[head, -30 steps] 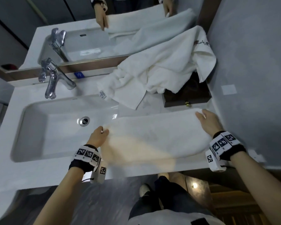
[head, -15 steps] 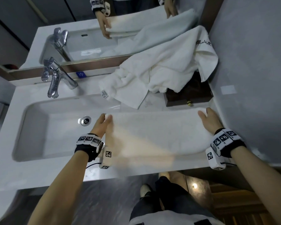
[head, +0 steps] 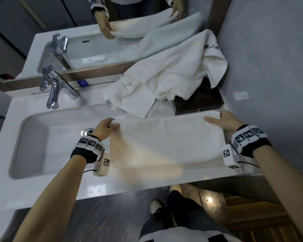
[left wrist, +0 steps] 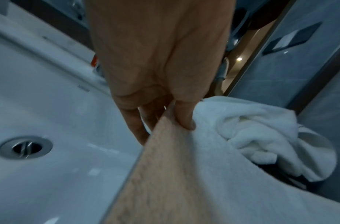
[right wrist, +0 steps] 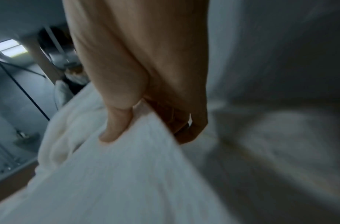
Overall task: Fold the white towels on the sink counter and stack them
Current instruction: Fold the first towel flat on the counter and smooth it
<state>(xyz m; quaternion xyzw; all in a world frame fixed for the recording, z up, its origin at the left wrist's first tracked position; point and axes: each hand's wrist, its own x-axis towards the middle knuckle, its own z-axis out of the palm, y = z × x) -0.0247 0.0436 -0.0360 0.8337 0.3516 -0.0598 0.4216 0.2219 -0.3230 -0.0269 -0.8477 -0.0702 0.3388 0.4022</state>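
Observation:
A white towel (head: pixel 168 142) is stretched flat between my two hands over the front of the sink counter (head: pixel 42 194). My left hand (head: pixel 106 126) pinches its far left corner, thumb on top and fingers beneath, as the left wrist view shows at the towel (left wrist: pixel 213 174) under my left hand (left wrist: pixel 171 119). My right hand (head: pixel 222 120) grips the far right corner; in the right wrist view my right hand (right wrist: pixel 146 130) holds the towel (right wrist: pixel 126 181) with the thumb on top. A second, crumpled white towel (head: pixel 168 74) lies heaped behind.
The crumpled towel drapes over a dark wooden box (head: pixel 199 102) at the back right. A chrome faucet (head: pixel 54 88) stands behind the white basin (head: pixel 42 137) with its drain (left wrist: pixel 24 147). A mirror (head: pixel 94 32) runs along the back and a grey wall (head: pixel 269 67) closes the right.
Both hands have carried the towel's held edge away from me, toward the mirror, and the left hand has shifted right over the basin rim. The crumpled towel has not moved.

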